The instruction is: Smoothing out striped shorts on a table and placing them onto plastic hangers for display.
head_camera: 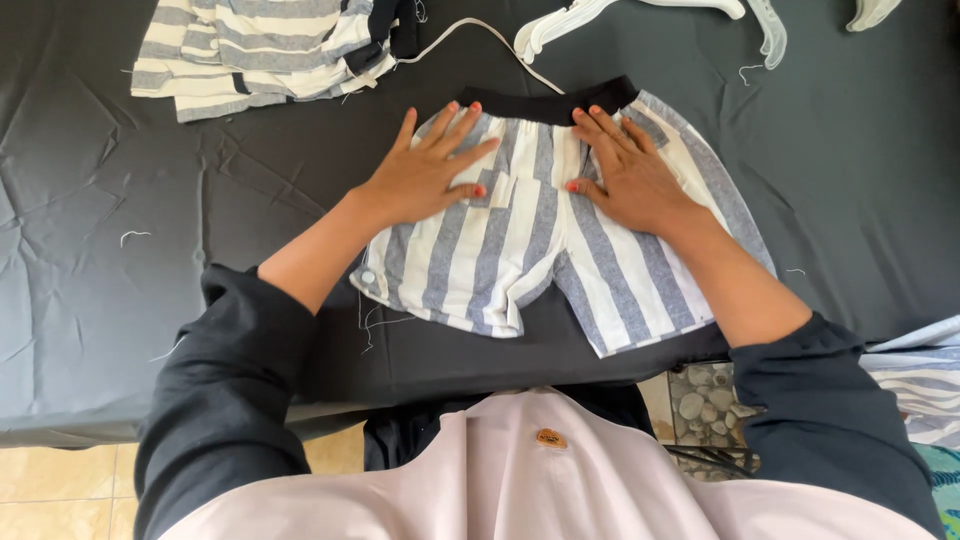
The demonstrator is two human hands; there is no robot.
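Note:
A small pair of grey and white striped shorts (520,250) with a black waistband lies flat on a table covered in black cloth (150,250), the waistband pointing away from me. My left hand (430,170) rests palm down, fingers spread, on the left half of the shorts near the waist. On the right half, my right hand (625,170) presses flat the same way. Neither hand grips anything.
A folded pile of striped garments (260,50) sits at the far left of the table. White plastic hangers (640,20) lie along the far edge. More striped fabric (925,385) hangs at the right. Tiled and pebbled floor shows below the table's near edge.

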